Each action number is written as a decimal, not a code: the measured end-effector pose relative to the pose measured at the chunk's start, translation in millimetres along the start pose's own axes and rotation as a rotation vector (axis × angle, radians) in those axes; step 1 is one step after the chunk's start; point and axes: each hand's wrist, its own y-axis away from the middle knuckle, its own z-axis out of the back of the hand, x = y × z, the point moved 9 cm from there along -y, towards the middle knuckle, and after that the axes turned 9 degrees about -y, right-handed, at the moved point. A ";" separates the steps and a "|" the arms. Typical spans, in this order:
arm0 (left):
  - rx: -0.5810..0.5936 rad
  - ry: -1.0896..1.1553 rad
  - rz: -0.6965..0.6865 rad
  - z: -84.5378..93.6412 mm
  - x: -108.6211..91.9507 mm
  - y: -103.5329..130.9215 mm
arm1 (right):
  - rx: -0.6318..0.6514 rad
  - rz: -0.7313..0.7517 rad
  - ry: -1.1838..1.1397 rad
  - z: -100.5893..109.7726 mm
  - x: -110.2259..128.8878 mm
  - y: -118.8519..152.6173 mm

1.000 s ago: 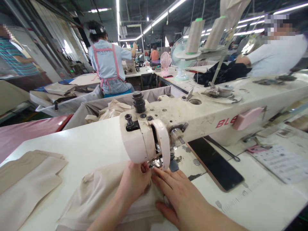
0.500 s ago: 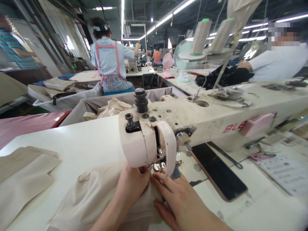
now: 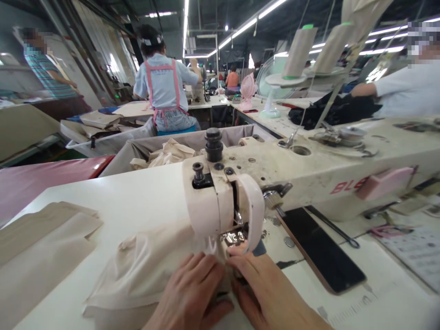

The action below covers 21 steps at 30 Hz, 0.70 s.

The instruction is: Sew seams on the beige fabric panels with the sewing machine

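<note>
Beige fabric (image 3: 144,261) lies bunched under the head of a white sewing machine (image 3: 206,201). My left hand (image 3: 195,291) rests on this cloth just in front of the needle area, fingers bent slightly over it and thumb apart. Beside it, my right hand (image 3: 263,284) has its fingers stretched toward the metal presser foot (image 3: 233,237), fingertips at the fabric's edge. A pale curved guard (image 3: 253,213) stands in front of the needle, which I cannot make out.
Another beige piece (image 3: 44,243) lies at left. A phone (image 3: 323,247), black tweezers (image 3: 333,227) and a coin-like disc (image 3: 289,241) are right of the machine head. Behind stands a bin (image 3: 120,158) of cloth. Thread cones (image 3: 299,52) rise at back right. Co-workers sit beyond.
My left hand has drawn back toward me from the presser foot and changed from a pinch to lying over the cloth. My right hand stays near the foot. The view has shifted slightly left.
</note>
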 end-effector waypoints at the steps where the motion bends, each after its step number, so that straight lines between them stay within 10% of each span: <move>1: 0.041 -0.009 -0.077 -3.3 -8.3 5.7 | -0.011 -0.031 -0.022 1.2 -2.0 1.0; 8: 0.103 0.143 0.099 -3.0 7.3 7.8 | -0.026 -0.007 -0.160 6.3 7.9 13.4; 21: -0.009 -0.227 -0.259 -11.5 -33.4 12.9 | 0.305 0.011 0.060 -23.9 6.4 28.7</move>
